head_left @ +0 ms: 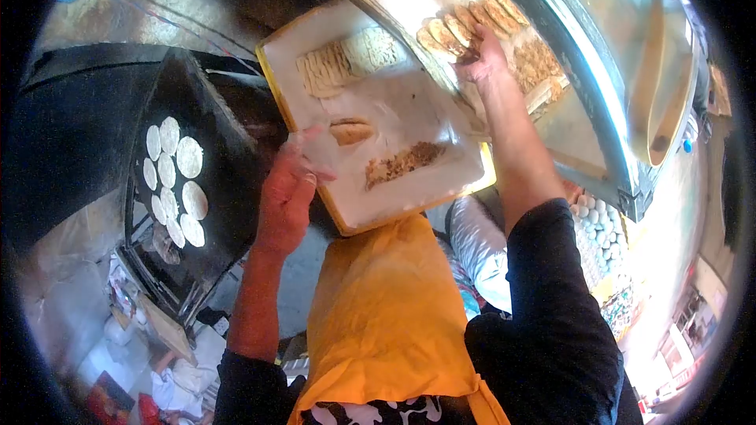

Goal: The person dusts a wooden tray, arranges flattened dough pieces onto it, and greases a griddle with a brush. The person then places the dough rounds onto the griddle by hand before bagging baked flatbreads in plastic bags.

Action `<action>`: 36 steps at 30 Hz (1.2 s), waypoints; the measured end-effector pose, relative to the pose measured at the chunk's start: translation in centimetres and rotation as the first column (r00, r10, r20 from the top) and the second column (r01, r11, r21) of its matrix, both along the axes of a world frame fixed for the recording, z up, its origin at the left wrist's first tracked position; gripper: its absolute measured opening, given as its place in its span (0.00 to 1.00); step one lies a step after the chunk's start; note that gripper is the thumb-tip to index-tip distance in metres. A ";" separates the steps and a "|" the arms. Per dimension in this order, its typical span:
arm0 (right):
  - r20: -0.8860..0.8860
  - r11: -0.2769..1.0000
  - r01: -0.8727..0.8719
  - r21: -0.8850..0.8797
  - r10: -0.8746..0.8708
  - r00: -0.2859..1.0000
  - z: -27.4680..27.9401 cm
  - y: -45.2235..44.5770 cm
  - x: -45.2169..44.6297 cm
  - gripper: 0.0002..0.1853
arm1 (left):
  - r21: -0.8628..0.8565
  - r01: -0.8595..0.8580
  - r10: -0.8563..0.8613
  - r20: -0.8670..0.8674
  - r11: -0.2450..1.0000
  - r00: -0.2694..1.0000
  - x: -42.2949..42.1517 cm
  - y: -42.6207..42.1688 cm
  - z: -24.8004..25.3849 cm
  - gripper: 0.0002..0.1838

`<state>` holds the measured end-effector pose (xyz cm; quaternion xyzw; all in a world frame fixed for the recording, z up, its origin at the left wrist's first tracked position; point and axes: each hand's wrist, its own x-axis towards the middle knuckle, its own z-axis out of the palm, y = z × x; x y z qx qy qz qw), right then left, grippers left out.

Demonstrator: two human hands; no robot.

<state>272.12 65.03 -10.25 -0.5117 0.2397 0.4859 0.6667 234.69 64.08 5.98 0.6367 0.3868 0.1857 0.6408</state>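
Note:
My left hand [285, 201] is over the left edge of a white tray [409, 114] with a yellow rim. Its fingers are closed on what looks like thin clear plastic, blurred against the tray. My right hand [487, 63] reaches up to a row of browned, folded flatbreads [498, 14] in the display case, and its fingers close round the nearest end of the row. In the tray lie pale folded flatbreads [327, 67], one folded browned flatbread [351, 131] and a strip of brown crumbly filling [403, 164].
Several round pale flatbreads [189, 157] lie on a dark griddle [228, 134] at left. The glass case's metal edge [587, 55] curves past my right arm. More crumbly brown food [537, 67] is inside the case. Pale round balls [602, 228] sit at lower right.

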 end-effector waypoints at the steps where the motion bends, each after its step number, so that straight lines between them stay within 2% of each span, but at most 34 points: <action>1: -0.041 0.994 0.000 0.106 0.004 0.999 -1.3 -0.1 0.4 0.18 | -0.016 0.007 -0.008 -0.015 1.000 1.000 0.1 -0.1 0.0 0.30; 6: -0.017 0.998 -0.013 0.054 0.014 1.000 -3.9 0.5 1.3 0.19 | -0.011 -0.034 0.034 -0.014 0.999 0.999 0.9 -0.5 0.4 0.28; 8: -0.042 0.998 -0.025 -0.054 0.023 0.999 -1.1 0.3 0.2 0.18 | -0.052 0.013 -0.015 -0.043 0.999 0.999 0.9 -0.3 0.5 0.29; 9: -0.038 0.998 -0.021 -0.053 0.019 0.999 -0.3 0.2 -0.3 0.18 | -0.066 0.030 -0.034 -0.051 0.997 0.998 1.1 -0.3 0.5 0.29; 11: -0.072 0.997 0.024 -0.071 -0.030 0.997 0.8 0.0 -0.9 0.17 | -0.027 -0.016 0.015 -0.037 1.000 0.999 1.5 -0.6 0.5 0.31; 14: -0.149 0.999 0.044 0.017 -0.041 0.988 -0.9 -0.8 -0.8 0.17 | -0.023 0.083 -0.085 -0.101 0.996 0.991 1.4 0.0 1.0 0.32; 16: -0.140 0.997 0.035 0.067 -0.025 0.990 -1.7 -1.2 -0.6 0.18 | -0.035 0.083 -0.086 -0.080 0.996 0.993 0.8 0.0 -0.1 0.33; 19: -0.082 0.999 -0.008 -0.036 0.005 0.997 -1.1 -1.8 -0.3 0.18 | -0.062 0.098 -0.102 -0.076 0.993 0.992 0.7 0.1 -0.3 0.34; 21: -0.068 0.984 -0.037 -0.174 0.026 0.997 -0.1 -1.6 -0.3 0.18 | -0.070 0.106 -0.112 -0.097 0.992 0.989 0.6 0.1 0.2 0.34; 26: -0.065 0.982 0.009 -0.190 -0.022 0.998 -0.4 -1.6 -0.3 0.15 | -0.036 0.147 -0.149 -0.074 0.988 0.986 0.3 0.6 0.9 0.32; 29: -0.101 0.982 0.052 -0.180 -0.071 0.992 -0.6 -2.0 -0.8 0.15 | -0.069 0.076 -0.078 -0.037 0.995 0.996 0.4 0.3 1.8 0.32; 32: -0.168 0.986 0.126 0.110 -0.107 0.980 -0.9 -3.0 -1.6 0.17 | -0.058 0.088 -0.091 -0.048 0.994 0.995 0.2 0.4 2.2 0.32; 33: -0.179 0.959 0.143 0.245 -0.100 0.979 -1.6 -3.6 -1.9 0.21 | -0.061 0.090 -0.093 -0.050 0.994 0.994 0.2 0.3 2.1 0.32; 34: -0.179 0.959 0.145 0.243 -0.103 0.979 -1.3 -4.2 -2.4 0.21 | -0.057 0.080 -0.082 -0.029 0.995 0.996 0.3 0.2 2.1 0.33; 36: -0.109 0.921 0.117 0.372 -0.082 0.991 -0.1 -5.7 -4.2 0.22 | -0.051 0.071 -0.072 -0.010 0.996 0.997 0.3 0.3 2.1 0.34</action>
